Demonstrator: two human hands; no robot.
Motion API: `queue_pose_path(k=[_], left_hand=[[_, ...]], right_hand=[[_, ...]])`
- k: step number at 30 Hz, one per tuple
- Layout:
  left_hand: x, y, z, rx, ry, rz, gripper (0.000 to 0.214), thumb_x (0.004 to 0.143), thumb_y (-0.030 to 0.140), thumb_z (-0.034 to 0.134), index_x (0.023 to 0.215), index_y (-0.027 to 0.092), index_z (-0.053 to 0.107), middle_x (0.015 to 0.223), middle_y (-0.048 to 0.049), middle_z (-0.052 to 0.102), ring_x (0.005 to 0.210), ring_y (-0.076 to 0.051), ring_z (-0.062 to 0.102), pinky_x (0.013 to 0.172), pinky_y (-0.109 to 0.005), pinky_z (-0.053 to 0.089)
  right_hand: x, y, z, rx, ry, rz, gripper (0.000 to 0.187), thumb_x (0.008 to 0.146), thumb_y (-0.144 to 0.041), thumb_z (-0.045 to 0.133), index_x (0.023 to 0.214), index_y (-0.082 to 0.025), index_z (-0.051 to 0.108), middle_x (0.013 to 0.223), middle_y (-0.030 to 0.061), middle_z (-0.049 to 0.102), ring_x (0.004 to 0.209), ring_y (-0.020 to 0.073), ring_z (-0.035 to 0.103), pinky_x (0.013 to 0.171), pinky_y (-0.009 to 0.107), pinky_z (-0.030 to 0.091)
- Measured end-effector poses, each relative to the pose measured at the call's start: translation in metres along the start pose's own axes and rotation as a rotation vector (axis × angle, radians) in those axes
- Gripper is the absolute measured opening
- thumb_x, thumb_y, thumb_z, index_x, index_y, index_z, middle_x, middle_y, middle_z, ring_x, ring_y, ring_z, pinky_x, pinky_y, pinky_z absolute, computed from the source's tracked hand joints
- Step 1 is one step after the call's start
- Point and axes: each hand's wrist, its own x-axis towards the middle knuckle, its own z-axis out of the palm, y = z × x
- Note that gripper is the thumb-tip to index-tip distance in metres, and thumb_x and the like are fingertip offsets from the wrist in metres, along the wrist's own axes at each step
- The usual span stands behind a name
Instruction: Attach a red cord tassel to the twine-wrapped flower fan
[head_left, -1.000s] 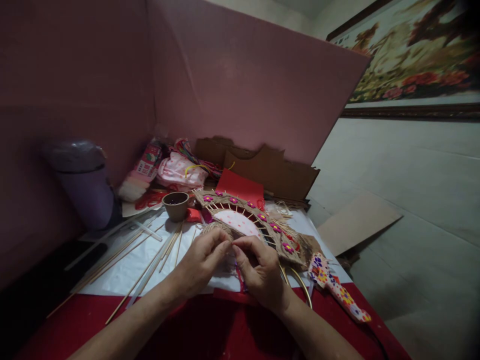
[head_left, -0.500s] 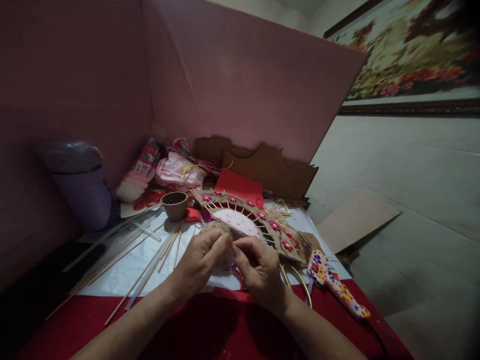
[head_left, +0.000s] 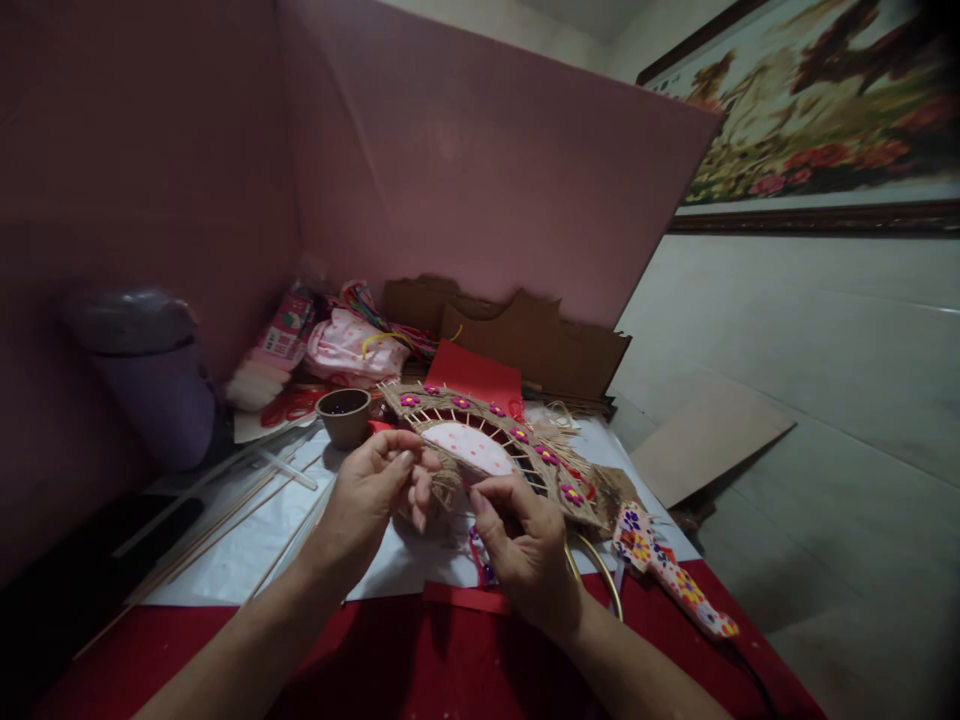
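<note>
My left hand (head_left: 379, 495) hovers over the near side of the table, its fingers loosely bent and apart; I see nothing in them. Opposite it, my right hand (head_left: 525, 545) pinches thumb against forefinger; a tiny reddish bit shows at the tips, too small to name. Just beyond both hands lies a fan-shaped craft piece (head_left: 471, 448) with a dotted pale centre, thin stick ribs and a twine-covered outer band bearing pink flowers. A ball of twine (head_left: 448, 485) sits between my hands, partly hidden. Below my right fingers are purple and pink trinkets (head_left: 481, 560).
Thin wooden sticks (head_left: 217, 525) and clear glue sticks (head_left: 289, 470) lie at left, near a small brown cup (head_left: 345, 418). A flower-patterned glue gun (head_left: 675, 575) and gold rings (head_left: 600, 575) lie at right. Torn cardboard (head_left: 502, 325) and dotted cloth (head_left: 352, 345) stand behind.
My left hand has drawn away from my right, leftward and slightly up, and its fingers have loosened from a closed pinch. My right hand stays pinched in nearly the same place.
</note>
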Motion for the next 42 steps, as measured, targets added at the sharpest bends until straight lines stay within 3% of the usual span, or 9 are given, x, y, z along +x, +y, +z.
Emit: queue_pose_path(k=[3, 8, 18, 28, 42], left_hand=[[-0.002, -0.002, 0.001, 0.025, -0.048, -0.03, 0.022, 0.079, 0.034, 0.061, 0.086, 0.017, 0.049, 0.071, -0.002, 0.066, 0.033, -0.008, 0.046, 0.028, -0.02, 0.035], [-0.003, -0.004, 0.002, -0.009, -0.037, -0.196, 0.028, 0.075, 0.038, 0.069, 0.071, 0.013, 0.056, 0.052, 0.0019, 0.056, 0.031, -0.002, 0.036, 0.03, -0.013, 0.021], [-0.004, -0.008, 0.002, -0.231, -0.123, -0.384, 0.011, 0.069, 0.015, 0.072, 0.078, 0.01, 0.068, 0.055, -0.0001, 0.054, 0.043, -0.003, 0.04, 0.041, -0.012, 0.028], [-0.005, -0.013, 0.003, -0.238, -0.216, -0.381, 0.012, 0.071, 0.021, 0.07, 0.073, 0.011, 0.065, 0.052, 0.0027, 0.05, 0.038, -0.001, 0.031, 0.041, -0.015, 0.026], [-0.007, -0.014, 0.007, -0.275, -0.207, -0.434, 0.01, 0.072, 0.019, 0.07, 0.074, 0.013, 0.062, 0.049, 0.0038, 0.048, 0.039, -0.004, 0.033, 0.041, -0.016, 0.026]], right_hand=[[0.0, 0.0, -0.001, -0.006, 0.011, -0.02, 0.007, 0.085, -0.016, 0.053, 0.08, -0.017, 0.058, 0.055, -0.0042, 0.05, 0.043, 0.0077, 0.044, 0.042, 0.019, 0.035], [-0.001, 0.0, -0.002, -0.019, 0.033, -0.055, 0.005, 0.084, -0.016, 0.054, 0.082, -0.018, 0.058, 0.054, -0.0053, 0.048, 0.042, 0.0073, 0.042, 0.04, 0.019, 0.034], [-0.002, -0.004, -0.004, -0.066, 0.037, -0.114, 0.007, 0.084, -0.014, 0.054, 0.082, -0.018, 0.059, 0.058, -0.0031, 0.056, 0.043, 0.008, 0.046, 0.042, 0.02, 0.037], [-0.003, -0.005, -0.005, -0.055, -0.013, -0.091, 0.007, 0.083, -0.013, 0.054, 0.079, -0.017, 0.058, 0.055, -0.0036, 0.052, 0.042, 0.0077, 0.044, 0.042, 0.021, 0.035], [-0.005, -0.003, -0.003, -0.083, -0.021, -0.096, 0.01, 0.083, -0.016, 0.051, 0.074, -0.019, 0.055, 0.054, -0.004, 0.05, 0.043, 0.008, 0.042, 0.042, 0.022, 0.034]])
